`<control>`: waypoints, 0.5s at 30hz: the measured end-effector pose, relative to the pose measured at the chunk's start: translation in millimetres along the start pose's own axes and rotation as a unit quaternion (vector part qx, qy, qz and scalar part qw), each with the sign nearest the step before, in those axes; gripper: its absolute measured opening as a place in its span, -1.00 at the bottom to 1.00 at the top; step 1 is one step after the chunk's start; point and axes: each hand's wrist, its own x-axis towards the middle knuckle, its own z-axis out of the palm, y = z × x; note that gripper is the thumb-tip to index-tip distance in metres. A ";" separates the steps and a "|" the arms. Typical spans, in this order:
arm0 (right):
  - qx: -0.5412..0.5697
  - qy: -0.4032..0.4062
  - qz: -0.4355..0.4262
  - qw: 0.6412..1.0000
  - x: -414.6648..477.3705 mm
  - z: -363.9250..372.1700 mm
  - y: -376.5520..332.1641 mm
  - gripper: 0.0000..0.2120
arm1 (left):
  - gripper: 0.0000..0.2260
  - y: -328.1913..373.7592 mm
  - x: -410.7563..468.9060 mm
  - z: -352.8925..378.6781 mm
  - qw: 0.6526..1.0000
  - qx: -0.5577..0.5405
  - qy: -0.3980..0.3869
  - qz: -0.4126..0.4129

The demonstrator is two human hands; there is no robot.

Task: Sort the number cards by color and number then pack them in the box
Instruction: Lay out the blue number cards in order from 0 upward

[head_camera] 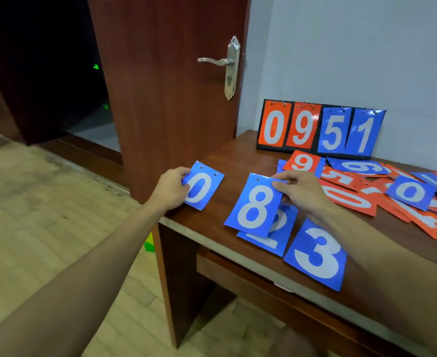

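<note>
Fingers (185,173) of the left hand (171,188) curl round the left edge of a blue 0 card (204,186), holding it at the left corner of the table (238,155). Fingers of the right hand (302,189) pinch the upper right corner of a blue 8 card (253,206). The 8 overlaps a blue 2 card (280,235) just below the right fingertips. A blue 3 card (316,256) lies flat beside the 2, nearer the person. Beyond and to the right of the right fingers spreads a mixed heap (392,194) of red and blue cards, unsorted. Further back stands a flip scoreboard (320,127) showing 0 9 5 1. No box is in view.

Step in hand, as judged: laying out the blue cards in number order. To do it well, the 8 should not be set down over the 2 — it belongs well to the right of the 3, with room left for the missing numbers between. The 0 belongs left of the 2, on the side where the left fingers hold it. A one-corner pinch may let the glossy card swing — a flatter hold, thumb beneath, would steady it. Most of the sorting appears to lie ahead.
</note>
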 end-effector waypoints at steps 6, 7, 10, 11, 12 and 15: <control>-0.019 -0.025 -0.022 0.999 2.1 12.5 -2.4 -0.88 | -0.60 -5.0 11.1 12.4 0.995 0.094 -0.013 0.007; -0.019 -0.026 -0.023 0.999 1.3 11.9 -3.0 -0.88 | -0.61 -2.1 9.8 13.4 0.994 0.110 0.001 0.010; -0.023 -0.025 -0.031 0.999 -0.9 4.7 -5.2 -0.92 | -0.63 12.5 1.9 16.4 0.991 0.084 0.079 0.073; -0.022 -0.024 -0.031 0.999 -2.8 -0.1 -6.7 -0.94 | -0.64 20.7 -1.8 18.2 0.988 0.060 0.092 0.105; -0.021 -0.021 -0.029 0.999 -4.9 -6.3 -7.6 -0.96 | -0.66 30.5 -5.9 21.3 0.985 0.034 0.095 0.139; -0.018 -0.008 -0.024 1.000 -14.7 -36.9 -6.4 -0.97 | -0.72 73.0 -23.8 35.2 0.977 -0.059 0.060 0.197</control>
